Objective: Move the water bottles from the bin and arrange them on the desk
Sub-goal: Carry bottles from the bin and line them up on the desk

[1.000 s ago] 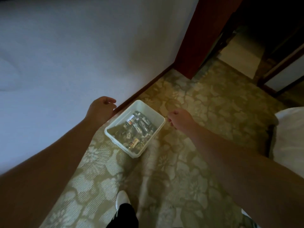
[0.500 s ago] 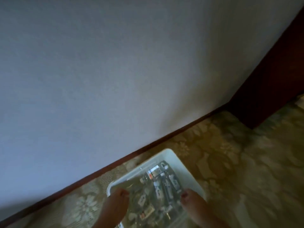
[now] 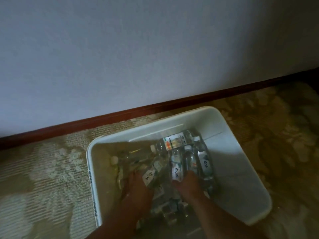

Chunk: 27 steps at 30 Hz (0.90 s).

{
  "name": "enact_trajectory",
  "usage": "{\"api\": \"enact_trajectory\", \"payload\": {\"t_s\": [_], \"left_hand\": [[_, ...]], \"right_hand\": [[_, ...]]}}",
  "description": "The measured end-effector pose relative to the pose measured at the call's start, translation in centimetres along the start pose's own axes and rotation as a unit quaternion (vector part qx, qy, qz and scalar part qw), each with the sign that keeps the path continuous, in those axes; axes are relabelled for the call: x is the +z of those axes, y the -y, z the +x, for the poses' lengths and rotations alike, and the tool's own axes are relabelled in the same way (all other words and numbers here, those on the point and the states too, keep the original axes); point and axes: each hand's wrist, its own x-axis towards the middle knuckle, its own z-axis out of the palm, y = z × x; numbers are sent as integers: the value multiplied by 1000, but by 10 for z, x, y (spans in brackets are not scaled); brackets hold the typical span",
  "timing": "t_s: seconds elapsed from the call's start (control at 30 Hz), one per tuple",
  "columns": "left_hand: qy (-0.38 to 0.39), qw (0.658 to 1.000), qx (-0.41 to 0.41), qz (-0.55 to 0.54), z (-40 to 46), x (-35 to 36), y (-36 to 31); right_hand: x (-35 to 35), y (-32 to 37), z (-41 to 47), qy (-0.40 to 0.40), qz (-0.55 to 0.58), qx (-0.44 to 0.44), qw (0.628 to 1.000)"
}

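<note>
A white plastic bin (image 3: 241,169) sits on the carpet by the wall. It holds several clear water bottles (image 3: 203,159) with white caps and printed labels, lying in a loose pile. Both my hands reach down into the pile. My left hand (image 3: 136,190) lies on the bottles at the bin's left side, its fingertips at a labelled bottle (image 3: 150,176). My right hand (image 3: 189,185) lies on the base of another labelled bottle (image 3: 177,169) in the middle. The fingers of both hands are blurred and partly buried among the bottles, so their grip is unclear. No desk is in view.
A white wall (image 3: 138,57) with a dark red baseboard (image 3: 155,107) runs just behind the bin. Patterned beige-green carpet (image 3: 43,178) surrounds it on the left and right.
I have bent closer to the bin. Both hands have moved from above its near rim down into the pile of bottles.
</note>
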Motion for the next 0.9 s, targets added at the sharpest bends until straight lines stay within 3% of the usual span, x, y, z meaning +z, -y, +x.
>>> {"api": "enact_trajectory", "payload": {"t_s": [0.07,0.13,0.27,0.37,0.57,0.7,0.83,0.9], "left_hand": [[-18,992,26,125,18,12,1],[-30,976,28,212,32,17,1],[-21,970,27,239,50,14,8],[-47,970,16,236,52,15,17],[-10,996,34,80,9,-6,-4],[-36,998,2,-60,-20,-38,-8],[-54,985,-31,-162,-33,-74,-2],[-63,982,-17,-176,-39,-91,0]], "right_hand": [[25,-5,16,-66,-24,20,997],[40,2,15,-137,-115,24,984],[44,18,11,-172,-135,72,973],[45,24,11,-186,-130,58,972],[51,15,-1,-178,-147,-24,973],[49,24,2,-186,-67,8,980],[43,28,13,-161,-187,11,969],[41,31,13,-154,-157,8,975]]}}
